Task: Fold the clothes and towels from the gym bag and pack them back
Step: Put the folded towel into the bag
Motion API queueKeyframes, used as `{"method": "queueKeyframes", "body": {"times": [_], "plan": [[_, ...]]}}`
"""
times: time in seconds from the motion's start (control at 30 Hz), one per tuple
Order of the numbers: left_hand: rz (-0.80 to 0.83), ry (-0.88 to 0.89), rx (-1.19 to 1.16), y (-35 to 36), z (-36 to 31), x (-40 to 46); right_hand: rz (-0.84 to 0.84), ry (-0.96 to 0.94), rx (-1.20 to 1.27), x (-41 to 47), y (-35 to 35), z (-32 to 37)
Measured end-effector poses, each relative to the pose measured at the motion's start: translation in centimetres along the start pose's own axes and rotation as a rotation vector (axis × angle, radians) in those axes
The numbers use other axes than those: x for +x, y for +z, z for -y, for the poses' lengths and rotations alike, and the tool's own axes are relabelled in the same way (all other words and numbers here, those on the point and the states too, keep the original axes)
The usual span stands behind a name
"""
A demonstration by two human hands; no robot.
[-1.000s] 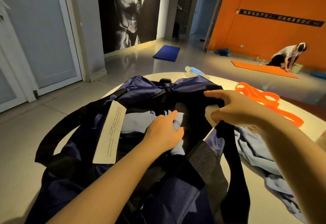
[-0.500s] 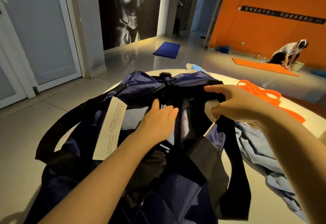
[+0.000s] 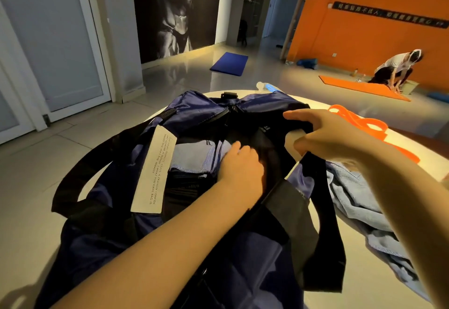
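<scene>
With folded towels inside the gym bag, the left hand presses them flat-fingered, the right hand clamps the bag's rim, and a blue garment beside the bag awaits folding.

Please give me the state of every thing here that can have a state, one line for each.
Navy fabric gym bag: unzipped, held open.
Folded blue-grey towel: inside the bag.
Light blue crumpled cloth: unfolded, on the table.
Left hand: inside the bag, pressing the contents.
Right hand: grips the bag's rim.
</scene>
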State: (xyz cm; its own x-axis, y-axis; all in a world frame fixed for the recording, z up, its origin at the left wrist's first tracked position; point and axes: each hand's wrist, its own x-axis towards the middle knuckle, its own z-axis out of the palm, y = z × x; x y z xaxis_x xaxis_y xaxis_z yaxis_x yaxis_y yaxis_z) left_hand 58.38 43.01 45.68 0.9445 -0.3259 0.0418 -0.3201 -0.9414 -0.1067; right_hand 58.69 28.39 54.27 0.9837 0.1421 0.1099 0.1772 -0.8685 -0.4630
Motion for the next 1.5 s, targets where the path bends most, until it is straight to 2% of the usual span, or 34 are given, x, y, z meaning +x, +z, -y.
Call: {"method": "queueKeyframes", "body": {"times": [0.07,0.13,0.3,0.47,0.53,0.6,0.73,0.87,1.0,1.2,1.33,1.5], "plan": [[0.153,-0.020,-0.018,0.5,-0.3,1.1,-0.031,-0.004,-0.052,0.1,-0.3,-0.3],[0.195,0.014,0.120,1.7,-0.1,1.3,-0.032,0.006,-0.092,0.3,-1.2,-0.8],[0.088,0.083,0.016,2.2,0.6,0.6,0.013,-0.022,-0.193,1.0,-2.6,-1.5],[0.118,0.080,0.044,2.6,0.5,0.7,0.355,-0.165,-0.402,0.9,-3.0,-0.2],[0.137,0.086,0.055,2.7,0.6,0.8,0.387,-0.152,-0.389,1.2,-2.7,0.7],[0.151,0.079,0.025,2.4,0.6,0.6,0.340,-0.144,-0.422,2.1,-1.6,0.9],[0.135,0.050,-0.105,2.0,0.4,0.4,0.404,0.005,-0.704,4.2,2.1,0.6],[0.087,0.083,-0.167,2.7,0.8,1.2,0.134,0.046,-0.871,5.8,2.8,-1.5],[0.120,0.114,-0.163,3.6,1.0,1.8,0.193,0.189,-0.774,5.7,2.2,-3.4],[0.137,-0.012,-0.282,1.3,-0.2,4.1,0.151,0.109,-0.655,5.7,2.8,-4.2],[0.111,-0.015,-0.069,2.4,-1.1,4.3,0.077,0.065,-0.599,5.6,1.7,-3.7],[0.202,-0.019,-0.156,3.3,-0.7,5.0,0.089,0.079,-0.609,5.4,1.2,-4.2]]}}
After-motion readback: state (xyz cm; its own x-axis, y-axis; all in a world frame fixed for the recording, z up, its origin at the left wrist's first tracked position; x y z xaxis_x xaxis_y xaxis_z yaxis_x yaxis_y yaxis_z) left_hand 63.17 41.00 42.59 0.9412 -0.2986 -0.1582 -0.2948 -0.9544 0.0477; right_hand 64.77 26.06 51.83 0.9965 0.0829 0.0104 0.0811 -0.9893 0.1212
